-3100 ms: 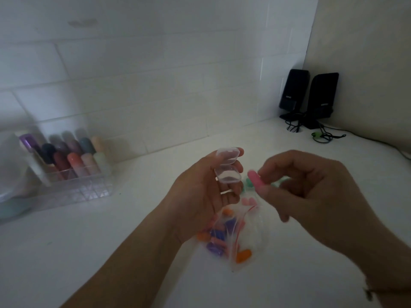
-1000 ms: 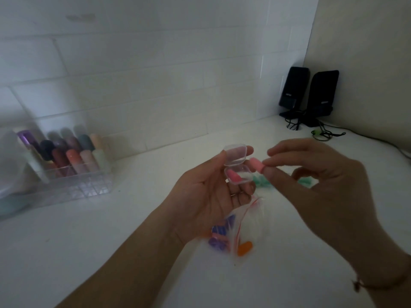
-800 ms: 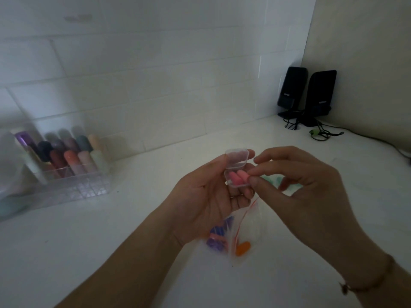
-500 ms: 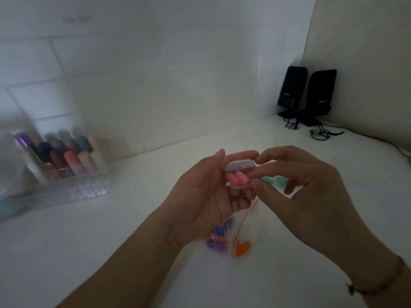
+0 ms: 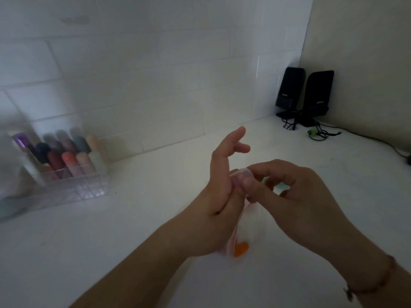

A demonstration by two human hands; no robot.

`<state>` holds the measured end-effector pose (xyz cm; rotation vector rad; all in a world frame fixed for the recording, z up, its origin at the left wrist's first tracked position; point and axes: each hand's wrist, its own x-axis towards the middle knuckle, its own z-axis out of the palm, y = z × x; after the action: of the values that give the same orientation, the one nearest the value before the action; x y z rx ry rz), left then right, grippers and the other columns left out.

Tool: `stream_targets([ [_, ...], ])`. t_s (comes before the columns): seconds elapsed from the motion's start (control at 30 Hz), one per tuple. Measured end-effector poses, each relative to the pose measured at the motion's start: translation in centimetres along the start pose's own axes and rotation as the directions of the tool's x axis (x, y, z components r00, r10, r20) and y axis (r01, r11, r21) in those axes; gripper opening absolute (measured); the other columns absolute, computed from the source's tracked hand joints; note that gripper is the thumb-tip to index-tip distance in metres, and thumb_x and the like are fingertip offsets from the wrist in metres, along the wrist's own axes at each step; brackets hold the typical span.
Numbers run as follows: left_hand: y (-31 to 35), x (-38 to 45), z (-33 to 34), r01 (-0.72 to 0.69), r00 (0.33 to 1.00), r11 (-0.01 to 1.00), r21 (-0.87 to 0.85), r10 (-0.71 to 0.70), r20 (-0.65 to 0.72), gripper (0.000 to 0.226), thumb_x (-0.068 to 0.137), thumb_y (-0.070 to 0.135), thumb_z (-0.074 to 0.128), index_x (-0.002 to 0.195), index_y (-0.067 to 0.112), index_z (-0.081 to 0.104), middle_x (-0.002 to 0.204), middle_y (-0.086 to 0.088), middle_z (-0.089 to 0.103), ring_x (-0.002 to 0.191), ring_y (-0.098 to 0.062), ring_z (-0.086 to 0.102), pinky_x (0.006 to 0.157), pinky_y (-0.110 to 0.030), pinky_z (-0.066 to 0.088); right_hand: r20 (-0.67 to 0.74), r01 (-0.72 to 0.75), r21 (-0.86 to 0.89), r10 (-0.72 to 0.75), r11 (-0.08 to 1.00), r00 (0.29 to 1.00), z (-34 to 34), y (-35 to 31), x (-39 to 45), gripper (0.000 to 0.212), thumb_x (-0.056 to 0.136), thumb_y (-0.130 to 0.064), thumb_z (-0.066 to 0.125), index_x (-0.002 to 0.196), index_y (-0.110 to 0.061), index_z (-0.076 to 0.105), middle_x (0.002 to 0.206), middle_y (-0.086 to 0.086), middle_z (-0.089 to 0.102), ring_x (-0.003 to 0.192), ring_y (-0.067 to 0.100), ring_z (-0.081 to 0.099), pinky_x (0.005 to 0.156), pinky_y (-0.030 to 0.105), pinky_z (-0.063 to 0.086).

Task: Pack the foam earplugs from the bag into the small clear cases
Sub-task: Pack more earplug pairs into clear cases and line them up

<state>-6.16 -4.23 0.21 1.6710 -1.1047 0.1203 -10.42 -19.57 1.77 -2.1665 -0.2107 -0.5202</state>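
**Inspector:** Start with the containers.

**Assistant:** A small clear case [image 5: 241, 174] sits between the two hands, above the white counter [image 5: 133, 218]. Its lid looks closed, though blur makes that uncertain. A pinkish tint shows through the plastic; the contents cannot be made out clearly.

**Inspector:** The bag?

**Assistant:** A clear zip bag [image 5: 242, 232] with a red seal line lies on the counter directly below the hands, partly hidden by the left one. One orange earplug [image 5: 241, 248] shows inside near its lower end. Greenish earplugs [image 5: 280, 188] lie on the counter behind the right hand, outside the bag.

**Inspector:** The grips?

**Assistant:** The right hand [image 5: 295, 203] pinches the case, thumb on its near face, index finger curled over the top. The left hand [image 5: 219, 196] stands edge-on with its index finger and another finger extended upward and spread; whether its lower fingers support the case is hidden.

**Inspector:** Anything else?

**Assistant:** A clear organiser [image 5: 64, 174] at the left wall holds upright coloured tubes. Two black speakers [image 5: 304, 94] with cables stand in the far corner. A bracelet [image 5: 375, 287] circles the right wrist.
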Motion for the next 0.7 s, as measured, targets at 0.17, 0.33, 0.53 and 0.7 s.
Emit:
stream_targets([
  [0.17,-0.2,0.1,-0.1,-0.022,0.999,0.998,0.050,0.020,0.040,0.062,0.103,0.007,0.035,0.150,0.032,0.003,0.140,0.013,0.031,0.115,-0.019,0.057,0.094,-0.032,0.051,-0.029,0.008,0.009,-0.008,1.000,1.000,-0.5,-0.3,0.1,0.019,0.078,-0.052,0.061,0.083,-0.039,0.073,0.084,-0.018,0.068,0.076,0.007,0.060,0.063,0.013,0.044],
  [0.33,-1.1,0.5,-0.7,0.154,0.975,0.988,0.001,-0.152,-0.161,0.051,0.086,0.028,0.056,0.135,0.031,0.045,0.131,0.014,0.052,0.109,-0.017,0.059,0.091,-0.033,0.051,-0.170,-0.125,0.295,0.180,0.947,0.969,-3.0,1.0,1.3,0.018,0.082,-0.035,0.068,0.096,-0.026,0.073,0.062,-0.007,0.068,0.046,0.002,0.051,0.042,0.011,0.037],
  [0.53,-2.1,0.6,-0.5,0.298,0.950,0.912,0.282,-0.255,-0.181,0.027,0.086,0.023,0.043,0.091,0.025,0.069,0.090,0.016,0.068,0.087,-0.002,0.062,0.075,-0.016,0.045,-0.179,-0.312,-0.209,0.278,0.927,0.944,-1.0,5.5,2.0,0.023,0.076,-0.044,0.074,0.079,-0.029,0.057,0.069,-0.012,0.066,0.068,0.006,0.062,0.065,0.028,0.048],
  [0.7,-1.4,0.4,-0.5,0.212,0.954,0.889,0.405,-0.278,0.111,0.040,0.104,0.040,0.030,0.104,0.022,0.066,0.067,0.029,0.058,0.060,0.009,0.055,0.058,-0.005,0.039,-0.080,-0.257,-0.429,0.247,0.866,0.966,0.4,6.5,1.7,0.020,0.082,-0.048,0.065,0.078,-0.032,0.053,0.074,-0.015,0.059,0.081,0.011,0.058,0.071,0.032,0.050],
])
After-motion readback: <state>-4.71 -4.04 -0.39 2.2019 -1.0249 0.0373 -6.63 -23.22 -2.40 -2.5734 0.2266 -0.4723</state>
